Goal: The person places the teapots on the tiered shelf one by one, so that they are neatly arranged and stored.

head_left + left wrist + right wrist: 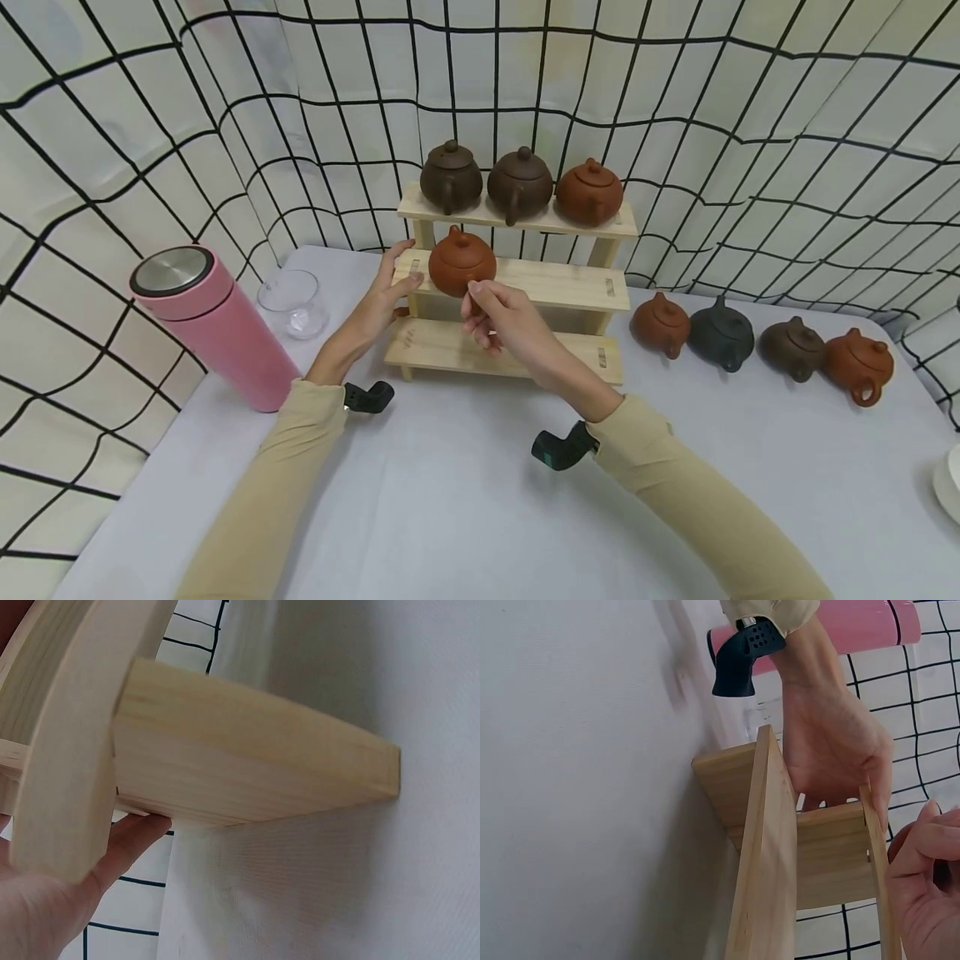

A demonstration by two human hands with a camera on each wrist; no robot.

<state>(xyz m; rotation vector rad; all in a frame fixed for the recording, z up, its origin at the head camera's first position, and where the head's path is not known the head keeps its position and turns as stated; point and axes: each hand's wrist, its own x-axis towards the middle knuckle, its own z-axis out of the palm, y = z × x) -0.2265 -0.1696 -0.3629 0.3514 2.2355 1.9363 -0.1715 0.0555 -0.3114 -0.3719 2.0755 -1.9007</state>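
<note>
In the head view my right hand (521, 329) pinches the handle of an orange-brown clay teapot (461, 258). The teapot is upright at the left part of the middle tier of a three-tier wooden display stand (558, 279). My left hand (372, 307) grips the left end of that tier, thumb over the top. From the left wrist, fingers (139, 836) show against the stand's side board (247, 742). On the top tier sit two dark brown teapots (451, 179) and a reddish one (589, 193). The right wrist view catches both hands at the stand, the teapot mostly hidden there.
Left of the stand are a pink thermos (217, 325) and a clear glass cup (292, 304). Several teapots (721, 333) stand in a row on the white tablecloth (450, 500) to the right. Black wire grid (495, 108) runs behind and along the sides. A white object (948, 483) shows at the right edge.
</note>
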